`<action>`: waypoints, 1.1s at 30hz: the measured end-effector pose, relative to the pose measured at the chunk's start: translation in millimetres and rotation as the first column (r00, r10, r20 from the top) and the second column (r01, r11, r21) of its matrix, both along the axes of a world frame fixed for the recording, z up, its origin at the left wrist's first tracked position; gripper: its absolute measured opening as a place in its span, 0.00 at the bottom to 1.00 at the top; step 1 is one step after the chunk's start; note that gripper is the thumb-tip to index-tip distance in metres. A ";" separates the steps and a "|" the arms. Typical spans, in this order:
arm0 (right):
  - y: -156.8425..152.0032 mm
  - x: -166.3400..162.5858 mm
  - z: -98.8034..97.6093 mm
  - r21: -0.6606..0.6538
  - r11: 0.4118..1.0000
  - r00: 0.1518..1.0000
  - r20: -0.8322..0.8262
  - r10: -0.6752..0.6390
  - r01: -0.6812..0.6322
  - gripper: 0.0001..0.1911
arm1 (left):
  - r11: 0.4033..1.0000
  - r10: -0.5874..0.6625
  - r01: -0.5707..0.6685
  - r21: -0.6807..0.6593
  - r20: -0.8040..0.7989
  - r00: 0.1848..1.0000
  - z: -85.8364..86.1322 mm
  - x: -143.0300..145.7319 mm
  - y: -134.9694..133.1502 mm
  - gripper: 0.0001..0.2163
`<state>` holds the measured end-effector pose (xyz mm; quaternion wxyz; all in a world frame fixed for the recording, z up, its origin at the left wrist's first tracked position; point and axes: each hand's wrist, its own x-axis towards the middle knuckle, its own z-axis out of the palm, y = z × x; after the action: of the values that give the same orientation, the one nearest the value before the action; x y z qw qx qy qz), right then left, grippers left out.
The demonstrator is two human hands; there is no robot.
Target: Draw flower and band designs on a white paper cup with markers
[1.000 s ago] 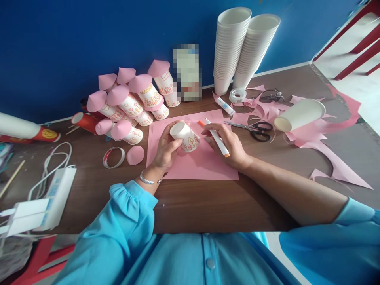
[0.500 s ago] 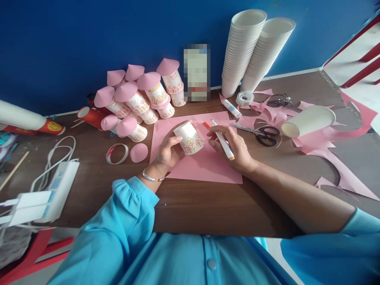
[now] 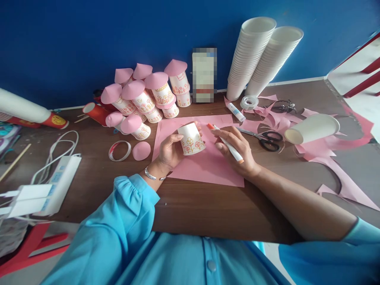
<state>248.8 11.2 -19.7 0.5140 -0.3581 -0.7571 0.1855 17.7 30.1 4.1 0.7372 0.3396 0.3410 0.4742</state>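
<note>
My left hand point(image 3: 171, 151) is closed around a white paper cup point(image 3: 190, 136), held upside down over the pink paper sheet point(image 3: 210, 170). Red and yellow flowers are drawn along the cup's lower part. To its right, my right hand point(image 3: 239, 152) grips a white marker point(image 3: 233, 149) with an orange end; an orange-red cap point(image 3: 210, 126) also shows at these fingers. The marker's tip is apart from the cup. Behind my left hand stand several decorated cup towers point(image 3: 145, 101) with pink cone roofs point(image 3: 156, 80).
Scissors point(image 3: 268, 139), a glue stick point(image 3: 236, 112), clear tape point(image 3: 249, 103) and pink scraps point(image 3: 274, 118) lie right. Tall cup stacks point(image 3: 252, 55) lean near the blue wall. A tape ring point(image 3: 119, 151), pink disc point(image 3: 141, 151) and power strip point(image 3: 61, 184) lie left. A blurred-out panel point(image 3: 204, 75) stands behind.
The cup has turned a little more upright in my left hand. My right hand with the marker has shifted slightly right and down. The whole view has also shifted slightly.
</note>
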 end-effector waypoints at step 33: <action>-25.8 -7.1 34.5 -0.141 0.973 0.968 -0.199 0.153 -0.183 0.01 | 0.992 -0.123 0.121 0.032 0.078 0.989 -4.2 2.6 1.2 0.33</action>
<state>241.7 -14.6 14.8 0.5351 -0.3131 -0.7160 0.3210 20.4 31.3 -0.2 0.7732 0.3505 0.2837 0.4459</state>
